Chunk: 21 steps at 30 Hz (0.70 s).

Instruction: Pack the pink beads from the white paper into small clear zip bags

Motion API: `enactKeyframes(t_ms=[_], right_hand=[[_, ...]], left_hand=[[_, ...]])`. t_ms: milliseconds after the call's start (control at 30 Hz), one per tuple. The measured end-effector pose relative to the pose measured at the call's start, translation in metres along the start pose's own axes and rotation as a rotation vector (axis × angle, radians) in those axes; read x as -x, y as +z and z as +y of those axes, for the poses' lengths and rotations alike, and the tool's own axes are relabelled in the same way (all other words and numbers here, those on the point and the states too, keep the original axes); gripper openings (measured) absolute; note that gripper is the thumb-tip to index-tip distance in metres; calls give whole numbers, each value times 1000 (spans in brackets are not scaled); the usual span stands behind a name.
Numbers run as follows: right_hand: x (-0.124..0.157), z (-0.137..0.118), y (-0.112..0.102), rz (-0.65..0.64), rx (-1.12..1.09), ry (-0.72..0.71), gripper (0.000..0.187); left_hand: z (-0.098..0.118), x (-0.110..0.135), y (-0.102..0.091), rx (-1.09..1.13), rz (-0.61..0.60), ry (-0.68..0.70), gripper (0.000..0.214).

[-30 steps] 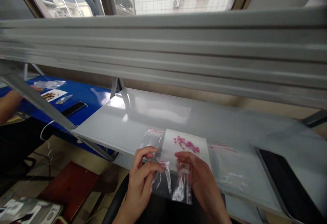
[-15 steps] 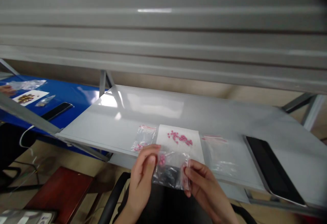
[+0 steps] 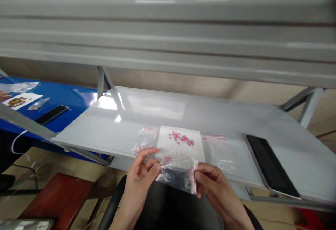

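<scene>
Between my hands, at the table's front edge, is a clear zip bag (image 3: 176,178) with several pink beads (image 3: 167,160) at its left end. My left hand (image 3: 144,172) grips the bag's left side between thumb and fingers. At the other end, my right hand (image 3: 211,179) pinches the edge near the zip strip. Just beyond lies a sheet of white paper (image 3: 164,135) with loose pink beads (image 3: 183,138) scattered on it. To its left rests another zip bag (image 3: 145,137) with pink beads at the bottom. A flat zip bag (image 3: 219,153) lies to the right.
A black tablet (image 3: 270,165) lies on the grey table (image 3: 225,118) at right. On the blue table (image 3: 76,97) at left are a phone (image 3: 52,114), paper with small brown pieces (image 3: 17,102) and another person's hand (image 3: 4,96). A metal panel (image 3: 168,44) spans overhead.
The held bag has been spread flatter and its beads show more plainly at the left end. My left thumb has shifted lower on the bag. The camera view has shifted slightly.
</scene>
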State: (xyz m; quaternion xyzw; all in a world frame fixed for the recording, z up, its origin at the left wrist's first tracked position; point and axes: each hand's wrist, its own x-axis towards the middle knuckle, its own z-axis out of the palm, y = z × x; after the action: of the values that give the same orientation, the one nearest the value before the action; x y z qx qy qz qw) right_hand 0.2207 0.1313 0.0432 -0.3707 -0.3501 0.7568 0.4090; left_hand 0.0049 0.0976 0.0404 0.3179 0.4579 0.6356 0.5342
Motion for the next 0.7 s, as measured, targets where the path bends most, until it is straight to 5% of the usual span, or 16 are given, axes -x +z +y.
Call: enactKeyframes(t_ms=[233,333,467,700], right_hand=[[4,15,0,-38,55,-11,26],[2,32,4,-15,45,22,32],[1,54,12,-17,-23,36,40],[4,44,25,-158,88,152,34]], left_hand=[[0,1,-1,-408,194,271,21],[2,4,7,-546,-29,283,12],[-6,11,18,-695,-434,299,38],[-14,13,17,-768,-558,245,52]])
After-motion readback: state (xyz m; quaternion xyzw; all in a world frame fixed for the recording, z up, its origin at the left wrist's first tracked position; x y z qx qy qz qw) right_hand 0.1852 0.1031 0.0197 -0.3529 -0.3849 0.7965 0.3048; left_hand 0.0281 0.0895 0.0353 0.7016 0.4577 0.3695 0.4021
